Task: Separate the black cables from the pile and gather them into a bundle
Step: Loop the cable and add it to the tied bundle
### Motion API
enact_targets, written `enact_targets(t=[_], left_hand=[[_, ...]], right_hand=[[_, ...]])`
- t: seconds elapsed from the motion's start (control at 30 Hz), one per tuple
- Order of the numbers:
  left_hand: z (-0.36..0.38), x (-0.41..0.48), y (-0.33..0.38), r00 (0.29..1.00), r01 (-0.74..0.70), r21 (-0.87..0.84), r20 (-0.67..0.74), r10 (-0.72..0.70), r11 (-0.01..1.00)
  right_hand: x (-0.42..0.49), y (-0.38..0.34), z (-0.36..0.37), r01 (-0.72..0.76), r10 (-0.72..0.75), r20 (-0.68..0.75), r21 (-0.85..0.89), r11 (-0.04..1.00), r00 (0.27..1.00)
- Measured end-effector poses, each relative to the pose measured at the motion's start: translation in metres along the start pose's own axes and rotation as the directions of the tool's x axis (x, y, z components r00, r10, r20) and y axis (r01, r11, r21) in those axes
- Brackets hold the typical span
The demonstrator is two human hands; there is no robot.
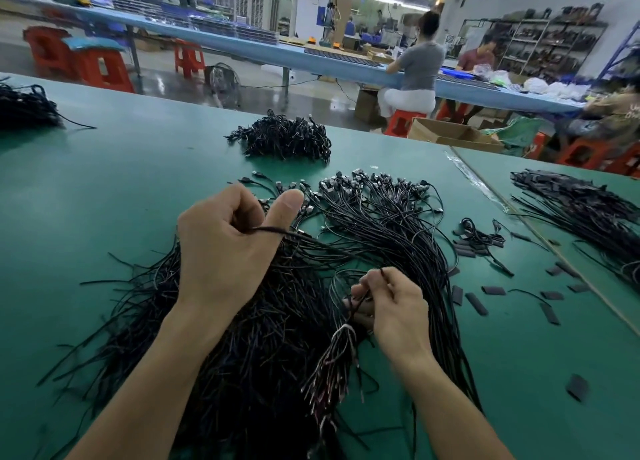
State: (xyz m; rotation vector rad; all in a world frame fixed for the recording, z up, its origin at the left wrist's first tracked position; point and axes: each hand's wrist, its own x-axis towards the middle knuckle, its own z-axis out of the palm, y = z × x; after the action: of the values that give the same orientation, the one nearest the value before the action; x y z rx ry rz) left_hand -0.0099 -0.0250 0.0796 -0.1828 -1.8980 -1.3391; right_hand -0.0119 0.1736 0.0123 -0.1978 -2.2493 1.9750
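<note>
A big pile of black cables (pixel 381 224) spreads over the green table (pixel 104 189), plug ends at the far side, cut ends towards me. My left hand (pixel 225 245) hovers over the pile's left part, fingers curled around a few black cables (pixel 304 236) that run out to the right between thumb and forefinger. My right hand (pixel 391 300) is lower and to the right, pinching a small bunch of cables (pixel 341 352) whose stripped, pale wire ends hang below it.
A bundled heap of black cables (pixel 284 137) lies farther back, another (pixel 24 108) at the far left. More cables (pixel 581 207) lie on the right table section. Short black sleeve pieces (pixel 478 304) are scattered to the right. People sit at a blue bench behind.
</note>
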Motion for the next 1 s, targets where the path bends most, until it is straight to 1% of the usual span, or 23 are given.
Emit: enact_targets(t=[0.07, 0.1, 0.13, 0.17, 0.2, 0.27, 0.33, 0.4, 0.43, 0.5, 0.57, 0.63, 0.67, 0.7, 0.73, 0.77, 0.8, 0.83, 0.87, 0.9, 0.93, 0.97, 1.0], left_hand=[[0.001, -0.001, -0.004, 0.994, 0.054, 0.047, 0.093, -0.058, 0.997], [0.001, -0.002, -0.006, 0.988, 0.077, 0.074, 0.125, -0.085, 0.994], [0.002, -0.003, -0.008, 0.984, 0.094, 0.096, 0.141, -0.107, 0.991], [0.003, -0.003, -0.010, 0.983, 0.104, 0.105, 0.142, -0.118, 0.989], [0.003, -0.002, -0.011, 0.984, 0.104, 0.103, 0.133, -0.117, 0.989], [0.001, 0.002, -0.013, 0.991, 0.097, 0.062, 0.082, -0.102, 0.993], [-0.002, 0.008, -0.016, 0.995, 0.098, -0.042, 0.003, -0.098, 0.994], [-0.007, 0.011, -0.014, 0.992, 0.102, -0.224, -0.055, -0.118, 0.969], [-0.008, 0.013, -0.013, 0.990, 0.103, -0.318, -0.063, -0.129, 0.942], [-0.009, 0.015, -0.009, 0.983, 0.115, -0.441, -0.077, -0.165, 0.890], [-0.008, 0.016, -0.008, 0.964, 0.209, -0.499, -0.038, -0.262, 0.841], [-0.007, 0.017, -0.012, 0.921, 0.376, -0.468, 0.092, -0.379, 0.800], [-0.007, 0.016, -0.014, 0.896, 0.441, -0.422, 0.156, -0.416, 0.792], [-0.006, 0.014, -0.016, 0.879, 0.476, -0.368, 0.195, -0.434, 0.799], [-0.005, 0.012, -0.017, 0.877, 0.479, -0.315, 0.207, -0.434, 0.819], [-0.005, 0.011, -0.018, 0.890, 0.452, -0.264, 0.195, -0.412, 0.852], [-0.004, 0.010, -0.019, 0.915, 0.398, -0.215, 0.168, -0.367, 0.892], [-0.004, 0.009, -0.021, 0.944, 0.323, -0.169, 0.134, -0.303, 0.931], [-0.004, 0.009, -0.022, 0.967, 0.247, -0.124, 0.101, -0.235, 0.961], [-0.005, 0.009, -0.022, 0.979, 0.190, -0.084, 0.086, -0.182, 0.978], [-0.005, 0.008, -0.021, 0.986, 0.144, -0.051, 0.094, -0.139, 0.988], [-0.005, 0.007, -0.020, 0.989, 0.093, -0.009, 0.119, -0.092, 0.996], [-0.005, 0.005, -0.018, 0.987, 0.039, 0.051, 0.157, -0.046, 0.998]], right_hand=[[0.004, -0.004, 0.002, -0.075, 0.084, -0.049, 0.155, 0.985, 0.995], [0.005, -0.004, 0.002, -0.114, 0.124, -0.040, 0.196, 0.974, 0.991], [0.006, -0.003, 0.001, -0.142, 0.146, -0.009, 0.184, 0.973, 0.989], [0.005, -0.001, 0.000, -0.151, 0.147, 0.043, 0.107, 0.983, 0.988], [0.004, 0.004, -0.002, -0.127, 0.128, 0.103, -0.016, 0.992, 0.987], [-0.001, 0.015, -0.004, 0.007, 0.045, 0.216, -0.236, 0.972, 0.975], [-0.004, 0.022, -0.006, 0.126, -0.018, 0.314, -0.328, 0.936, 0.949], [-0.006, 0.026, -0.006, 0.175, -0.023, 0.389, -0.360, 0.916, 0.921], [-0.005, 0.027, -0.007, 0.172, -0.017, 0.390, -0.366, 0.914, 0.921], [-0.001, 0.026, -0.009, 0.149, -0.006, 0.362, -0.369, 0.917, 0.932], [0.005, 0.025, -0.011, 0.132, -0.005, 0.332, -0.362, 0.923, 0.943], [0.010, 0.027, -0.011, 0.088, -0.001, 0.268, -0.309, 0.947, 0.963], [0.013, 0.027, -0.010, 0.043, 0.014, 0.219, -0.256, 0.966, 0.976], [0.015, 0.028, -0.008, -0.018, 0.049, 0.159, -0.188, 0.982, 0.986], [0.017, 0.028, -0.008, -0.094, 0.103, 0.091, -0.105, 0.990, 0.990], [0.019, 0.028, -0.008, -0.171, 0.171, 0.024, -0.007, 0.985, 0.985], [0.021, 0.029, -0.009, -0.225, 0.229, -0.045, 0.081, 0.971, 0.972], [0.022, 0.029, -0.011, -0.245, 0.259, -0.106, 0.126, 0.961, 0.960], [0.023, 0.029, -0.015, -0.235, 0.248, -0.158, 0.098, 0.967, 0.956], [0.025, 0.026, -0.019, -0.209, 0.200, -0.201, -0.023, 0.978, 0.959], [0.026, 0.022, -0.024, -0.174, 0.128, -0.232, -0.189, 0.966, 0.964], [0.027, 0.016, -0.028, -0.139, 0.059, -0.229, -0.353, 0.925, 0.972], [0.027, 0.009, -0.032, -0.100, 0.000, -0.203, -0.479, 0.872, 0.979]])
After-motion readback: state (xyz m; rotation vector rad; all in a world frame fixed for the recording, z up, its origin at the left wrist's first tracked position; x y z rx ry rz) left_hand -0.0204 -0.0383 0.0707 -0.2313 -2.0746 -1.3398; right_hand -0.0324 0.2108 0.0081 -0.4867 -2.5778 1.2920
